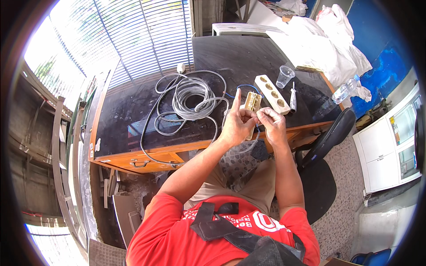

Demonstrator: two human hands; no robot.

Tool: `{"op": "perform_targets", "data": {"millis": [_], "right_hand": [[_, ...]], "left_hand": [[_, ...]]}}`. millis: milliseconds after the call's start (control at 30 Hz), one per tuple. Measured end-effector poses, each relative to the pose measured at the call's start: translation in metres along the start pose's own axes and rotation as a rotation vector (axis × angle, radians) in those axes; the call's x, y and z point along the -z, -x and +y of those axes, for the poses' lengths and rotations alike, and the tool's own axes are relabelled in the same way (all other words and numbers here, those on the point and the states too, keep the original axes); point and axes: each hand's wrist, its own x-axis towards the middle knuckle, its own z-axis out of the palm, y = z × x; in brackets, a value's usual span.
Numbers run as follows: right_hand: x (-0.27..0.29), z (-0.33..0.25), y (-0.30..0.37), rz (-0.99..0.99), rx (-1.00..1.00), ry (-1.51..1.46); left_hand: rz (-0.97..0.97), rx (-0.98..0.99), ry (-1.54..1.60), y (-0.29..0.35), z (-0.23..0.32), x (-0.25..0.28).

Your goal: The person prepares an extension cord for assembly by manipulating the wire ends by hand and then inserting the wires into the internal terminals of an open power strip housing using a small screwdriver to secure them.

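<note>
My left hand (239, 125) is at the desk's front edge, index finger pointing up, thumb and other fingers closed. Fingertip to fingertip with it, my right hand (272, 123) is pinched; whatever lies between the fingertips is too small to make out. Just behind them is an opened socket-strip base (253, 101) with brass contacts, partly hidden by my fingers. The white socket cover (272, 94), with several round outlets, rests to its right. A thin blue wire (243, 86) curves behind the base. Further left lies a coiled grey cable (191, 98) with a white plug (180, 68).
A clear plastic cup (285, 77) and a slim tool with a pale shaft and dark end (293, 98) are right of the cover. A plastic bottle (345, 89) and white bags (326, 44) are further right. A black chair (317, 181) stands beside my right arm.
</note>
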Motion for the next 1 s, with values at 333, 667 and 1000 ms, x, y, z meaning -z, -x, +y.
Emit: {"op": "perform_targets", "data": {"millis": [333,667,1000], "right_hand": [[-0.004,-0.005,-0.002,-0.051,0.066,0.083],[-0.008,0.012,-0.002,0.065,0.036,0.004],[-0.013,0.002,0.006,0.285,0.179,0.531]], "left_hand": [[0.016,0.036,0.01,0.001,0.002,0.005],[0.055,0.021,-0.027,-0.001,0.004,0.002],[0.127,0.121,0.206,0.002,0.005,0.004]]}}
